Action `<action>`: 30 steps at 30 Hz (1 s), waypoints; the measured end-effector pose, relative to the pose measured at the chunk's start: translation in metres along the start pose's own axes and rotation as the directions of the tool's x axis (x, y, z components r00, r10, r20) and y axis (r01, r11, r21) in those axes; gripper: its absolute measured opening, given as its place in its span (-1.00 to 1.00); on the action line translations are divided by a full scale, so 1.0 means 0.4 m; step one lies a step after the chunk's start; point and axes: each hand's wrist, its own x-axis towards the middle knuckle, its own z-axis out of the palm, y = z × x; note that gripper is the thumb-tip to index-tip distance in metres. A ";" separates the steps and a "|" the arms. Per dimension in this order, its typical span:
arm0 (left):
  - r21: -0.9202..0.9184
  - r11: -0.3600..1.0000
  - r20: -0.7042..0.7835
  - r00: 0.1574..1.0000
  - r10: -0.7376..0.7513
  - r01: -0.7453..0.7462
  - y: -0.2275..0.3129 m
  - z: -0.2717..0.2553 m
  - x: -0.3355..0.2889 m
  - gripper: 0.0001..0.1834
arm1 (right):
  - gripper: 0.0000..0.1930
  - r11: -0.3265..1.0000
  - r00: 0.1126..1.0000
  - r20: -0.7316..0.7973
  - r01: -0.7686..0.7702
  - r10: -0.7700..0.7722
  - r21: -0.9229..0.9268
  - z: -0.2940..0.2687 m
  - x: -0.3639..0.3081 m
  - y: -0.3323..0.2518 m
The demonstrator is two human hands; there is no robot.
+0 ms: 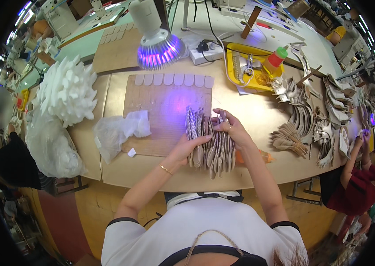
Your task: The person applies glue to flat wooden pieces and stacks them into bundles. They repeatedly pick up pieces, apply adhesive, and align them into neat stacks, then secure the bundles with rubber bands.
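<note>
Between my two hands, over the near edge of the table, is a thick row of flat, strip-shaped pieces (212, 153), brown and grey with rounded lower ends. Some strips at its left side look silvery and braided. My left hand (191, 148) is closed on the left part of the row, its thumb lying across the front. Around the upper right part curl the fingers of my right hand (232, 128). Just beyond lies a cardboard sheet (152, 97), with a line of pale rounded tabs (174, 80) along its far edge.
A lamp (158, 48) casts purple light on the cardboard. White foam pieces (65, 91) and a crumpled plastic bag (123, 131) lie left. Right are a yellow tray (234, 51) with tools, an orange bottle (265, 156) and strip bundles (289, 139). A co-worker (356, 186) sits far right.
</note>
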 end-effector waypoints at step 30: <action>-0.129 0.978 0.101 0.983 -0.153 0.165 -0.009 -0.007 -0.116 -0.47 | -0.23 0.805 0.972 0.208 0.212 -0.113 -0.555 0.039 -0.106 -0.092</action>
